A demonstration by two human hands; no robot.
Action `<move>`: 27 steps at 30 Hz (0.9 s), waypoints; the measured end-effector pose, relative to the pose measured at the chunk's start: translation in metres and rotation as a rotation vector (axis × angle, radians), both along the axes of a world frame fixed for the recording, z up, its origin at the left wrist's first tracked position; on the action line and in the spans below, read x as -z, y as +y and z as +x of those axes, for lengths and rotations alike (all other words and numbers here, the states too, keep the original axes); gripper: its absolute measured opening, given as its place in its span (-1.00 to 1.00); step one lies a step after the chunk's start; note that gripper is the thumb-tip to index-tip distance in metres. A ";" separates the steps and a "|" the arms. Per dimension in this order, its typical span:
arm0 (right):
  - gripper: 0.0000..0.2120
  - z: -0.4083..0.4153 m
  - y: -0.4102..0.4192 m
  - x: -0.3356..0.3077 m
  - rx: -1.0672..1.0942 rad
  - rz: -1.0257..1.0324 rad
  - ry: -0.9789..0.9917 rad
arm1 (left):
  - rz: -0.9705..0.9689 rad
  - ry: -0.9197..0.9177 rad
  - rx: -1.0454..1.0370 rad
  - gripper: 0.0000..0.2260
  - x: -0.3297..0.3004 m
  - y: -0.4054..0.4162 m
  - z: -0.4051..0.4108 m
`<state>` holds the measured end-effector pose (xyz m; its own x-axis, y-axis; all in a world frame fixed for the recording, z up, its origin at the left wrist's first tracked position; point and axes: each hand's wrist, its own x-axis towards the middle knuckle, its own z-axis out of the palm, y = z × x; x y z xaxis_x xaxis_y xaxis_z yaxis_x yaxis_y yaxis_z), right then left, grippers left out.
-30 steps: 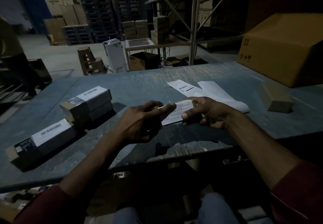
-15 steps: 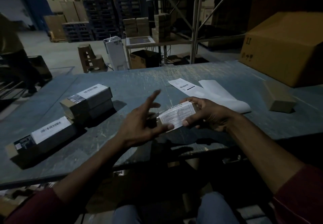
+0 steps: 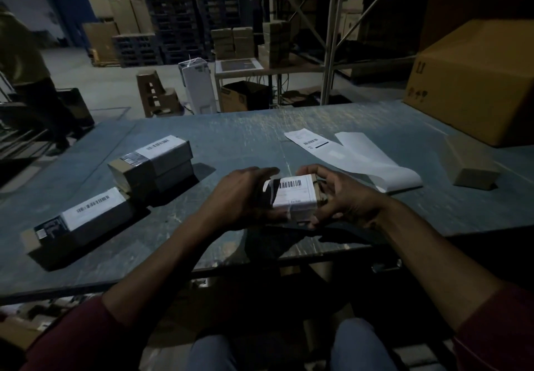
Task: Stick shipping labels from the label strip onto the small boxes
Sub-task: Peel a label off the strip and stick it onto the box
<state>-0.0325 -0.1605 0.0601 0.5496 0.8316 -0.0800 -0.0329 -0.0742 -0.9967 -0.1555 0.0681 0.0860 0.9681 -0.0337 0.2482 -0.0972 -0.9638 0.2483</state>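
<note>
A small brown box (image 3: 318,195) with a white barcode label (image 3: 293,191) on its top is held just above the table's near middle. My right hand (image 3: 344,197) grips its right end, fingers curled round it. My left hand (image 3: 242,197) lies against the box's left side, fingers stretched over the label's left edge. The white label strip (image 3: 355,158) lies flat behind my hands, one printed label at its far end. Two stacked labelled boxes (image 3: 153,162) and one more labelled box (image 3: 78,226) lie at the left. An unlabelled brown box (image 3: 469,162) sits at the right.
A large cardboard carton (image 3: 474,81) stands at the table's back right corner. The grey table (image 3: 231,139) has its near edge just below my forearms. A person (image 3: 26,81) stands at the far left beyond the table. Shelving and stacked cartons fill the background.
The label was held loose between both hands; it now lies on top of a small box held in my right hand. My left hand moved from spread fingers onto the label's left side.
</note>
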 end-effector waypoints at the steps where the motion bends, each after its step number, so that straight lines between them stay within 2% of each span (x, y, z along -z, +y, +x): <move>1: -0.15 0.000 0.001 0.003 0.001 0.010 -0.022 | 0.054 0.019 0.003 -0.19 0.002 0.003 0.001; 4: -0.13 0.000 0.004 0.005 0.005 0.038 -0.072 | 0.121 0.067 -0.025 -0.17 0.006 0.007 -0.001; 7: -0.17 -0.003 0.007 0.002 -0.037 0.042 -0.118 | 0.065 0.055 -0.115 -0.04 0.009 0.002 -0.009; 11: -0.41 -0.014 0.020 -0.008 -0.001 0.058 -0.004 | 0.025 -0.034 -0.196 -0.06 0.012 -0.007 -0.012; 13: -0.48 -0.017 0.026 -0.009 0.072 0.028 -0.096 | 0.017 -0.044 -0.190 -0.09 0.011 -0.006 -0.012; 18: -0.27 -0.017 0.028 -0.004 0.072 -0.045 -0.338 | 0.004 0.019 -0.112 -0.19 0.008 0.004 -0.011; 21: -0.21 -0.014 0.028 -0.002 0.033 -0.079 -0.439 | 0.017 0.035 -0.078 -0.28 0.012 0.009 -0.011; 23: -0.18 -0.012 0.028 0.000 0.003 -0.089 -0.468 | 0.017 0.072 -0.060 -0.26 0.014 0.013 -0.013; 25: -0.17 -0.011 0.026 0.000 -0.008 -0.070 -0.462 | -0.024 0.118 -0.052 -0.16 0.012 0.018 -0.017; 27: -0.15 -0.010 0.025 -0.001 -0.010 -0.042 -0.454 | -0.138 0.120 -0.046 -0.08 0.008 0.024 -0.023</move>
<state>-0.0424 -0.1351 0.0607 0.5290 0.8380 0.1339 0.4079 -0.1127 -0.9060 -0.1788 0.0922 0.0777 0.9908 0.0376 0.1301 -0.0156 -0.9225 0.3856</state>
